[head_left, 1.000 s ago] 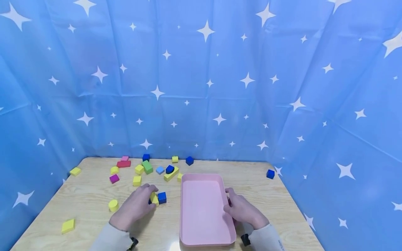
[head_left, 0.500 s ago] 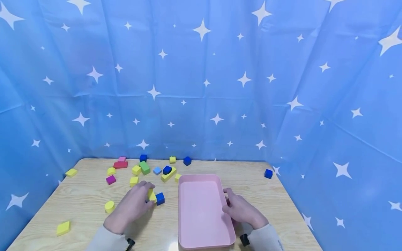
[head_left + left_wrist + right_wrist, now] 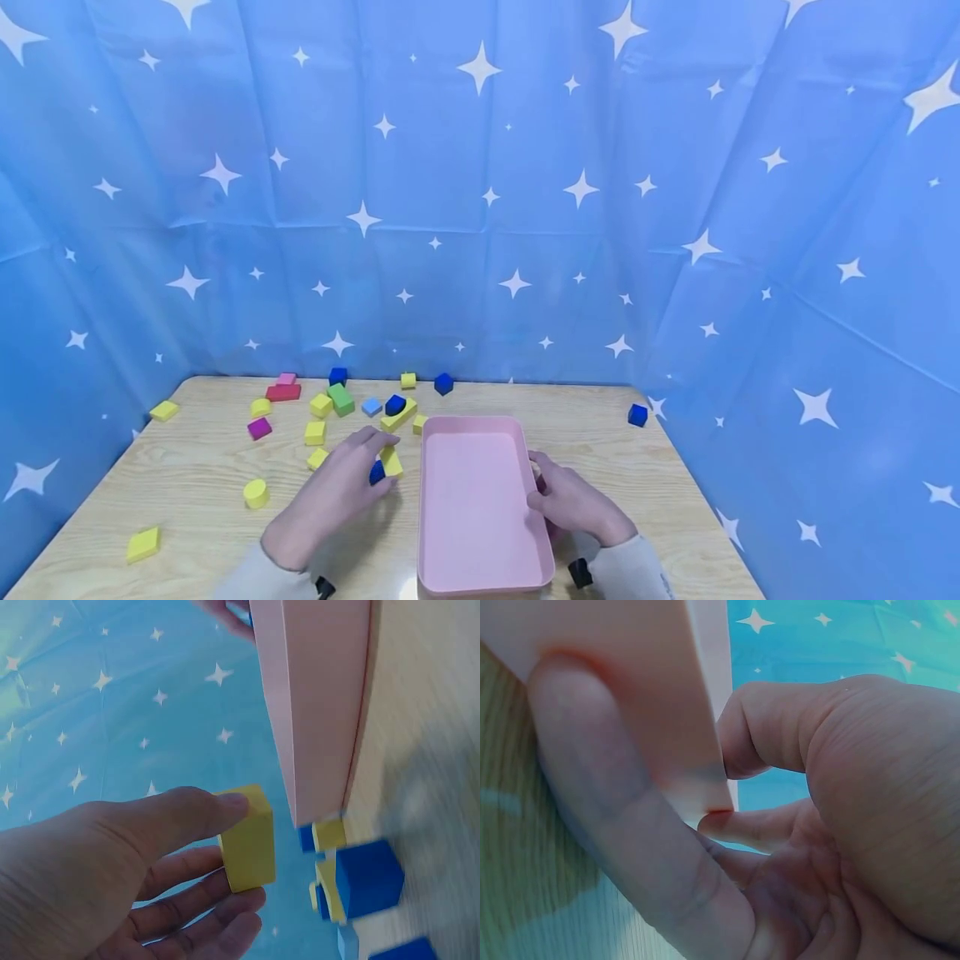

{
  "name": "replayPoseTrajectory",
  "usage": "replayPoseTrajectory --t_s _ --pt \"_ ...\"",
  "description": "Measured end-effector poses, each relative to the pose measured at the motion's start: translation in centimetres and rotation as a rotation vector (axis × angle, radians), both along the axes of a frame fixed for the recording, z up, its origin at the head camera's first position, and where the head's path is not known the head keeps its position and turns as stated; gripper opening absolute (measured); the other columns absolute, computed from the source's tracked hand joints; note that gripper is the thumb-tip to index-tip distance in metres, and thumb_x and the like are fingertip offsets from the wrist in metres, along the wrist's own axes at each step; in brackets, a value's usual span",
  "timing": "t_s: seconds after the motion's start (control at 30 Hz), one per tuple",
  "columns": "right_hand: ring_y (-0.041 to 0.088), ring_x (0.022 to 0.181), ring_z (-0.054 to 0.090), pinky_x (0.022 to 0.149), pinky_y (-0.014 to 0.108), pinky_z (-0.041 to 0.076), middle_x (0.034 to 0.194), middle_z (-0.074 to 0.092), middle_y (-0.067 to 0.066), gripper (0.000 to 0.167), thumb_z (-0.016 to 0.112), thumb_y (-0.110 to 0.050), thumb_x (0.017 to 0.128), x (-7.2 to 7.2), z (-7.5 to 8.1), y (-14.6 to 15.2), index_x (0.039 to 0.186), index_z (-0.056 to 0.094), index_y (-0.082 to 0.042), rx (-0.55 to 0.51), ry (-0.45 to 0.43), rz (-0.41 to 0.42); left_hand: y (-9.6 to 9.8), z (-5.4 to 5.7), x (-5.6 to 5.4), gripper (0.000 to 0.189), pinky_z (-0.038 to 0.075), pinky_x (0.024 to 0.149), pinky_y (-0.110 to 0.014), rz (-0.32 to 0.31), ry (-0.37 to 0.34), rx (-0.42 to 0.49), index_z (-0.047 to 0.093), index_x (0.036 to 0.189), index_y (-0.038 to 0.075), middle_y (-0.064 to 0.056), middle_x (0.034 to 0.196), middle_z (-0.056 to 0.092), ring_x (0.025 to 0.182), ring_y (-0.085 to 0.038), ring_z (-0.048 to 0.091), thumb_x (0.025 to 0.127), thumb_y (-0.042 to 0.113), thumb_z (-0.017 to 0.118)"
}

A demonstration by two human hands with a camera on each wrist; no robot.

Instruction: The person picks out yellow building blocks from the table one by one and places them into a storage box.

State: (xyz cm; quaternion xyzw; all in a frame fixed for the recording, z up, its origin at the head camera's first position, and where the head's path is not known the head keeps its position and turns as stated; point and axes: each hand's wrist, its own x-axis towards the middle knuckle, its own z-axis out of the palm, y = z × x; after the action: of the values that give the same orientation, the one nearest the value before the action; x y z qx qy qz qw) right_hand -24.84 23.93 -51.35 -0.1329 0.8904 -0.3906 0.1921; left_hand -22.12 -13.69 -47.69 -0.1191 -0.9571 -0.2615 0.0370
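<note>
My left hand pinches a yellow rectangular block between thumb and fingertips, just left of the pink tray. In the left wrist view this yellow block is off the table, level with the tray's outer wall. A blue cube sits on the table beyond it; in the head view the hand partly covers a blue block. My right hand grips the right wall of the pink tray, whose inside shows no blocks. The right wrist view shows fingers against that wall.
Several yellow, blue, red, pink and green blocks lie scattered over the table's left and back, among them a green block and a yellow cylinder. One blue cube stands at the back right. A starry blue curtain surrounds the table.
My left hand has moved right toward the tray with the yellow block, uncovering another yellow block on the table behind it. My right hand keeps its grip on the tray. The head view has shifted slightly.
</note>
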Motion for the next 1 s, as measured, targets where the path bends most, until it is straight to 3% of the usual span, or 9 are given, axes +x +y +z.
replayPoseTrajectory --t_s 0.43,0.67,1.0 --pt "0.026 0.069 0.074 0.055 0.043 0.064 0.106 0.075 0.013 0.080 0.064 -0.004 0.108 0.0 0.0 -0.1 0.180 0.030 0.002 0.003 0.009 0.003 3.5 -0.8 0.2 0.052 0.072 0.102 -0.048 -0.182 0.037 0.051 0.077 0.144 0.003 -0.015 0.140 0.079 0.122 -0.028 0.077 0.096 0.012 0.096" --pt "0.027 0.067 0.073 0.054 0.043 0.064 0.103 0.074 0.012 0.080 0.064 -0.005 0.109 0.1 0.0 -0.1 0.181 0.029 0.000 -0.011 -0.012 -0.006 5.3 -1.0 0.0 0.050 0.072 0.097 -0.039 -0.262 0.027 0.059 0.079 0.142 0.005 -0.013 0.135 0.079 0.109 -0.019 0.072 0.095 0.012 0.095" --pt "0.025 0.069 0.075 0.053 0.041 0.064 0.099 0.074 0.012 0.082 0.064 -0.004 0.107 0.1 -0.2 -0.1 0.181 0.029 0.002 -0.020 -0.001 -0.001 7.8 -2.2 -0.9 0.049 0.066 0.085 -0.025 -0.310 0.019 0.004 0.082 0.138 0.006 -0.006 0.122 0.079 0.094 -0.007 0.062 0.094 0.015 0.098"
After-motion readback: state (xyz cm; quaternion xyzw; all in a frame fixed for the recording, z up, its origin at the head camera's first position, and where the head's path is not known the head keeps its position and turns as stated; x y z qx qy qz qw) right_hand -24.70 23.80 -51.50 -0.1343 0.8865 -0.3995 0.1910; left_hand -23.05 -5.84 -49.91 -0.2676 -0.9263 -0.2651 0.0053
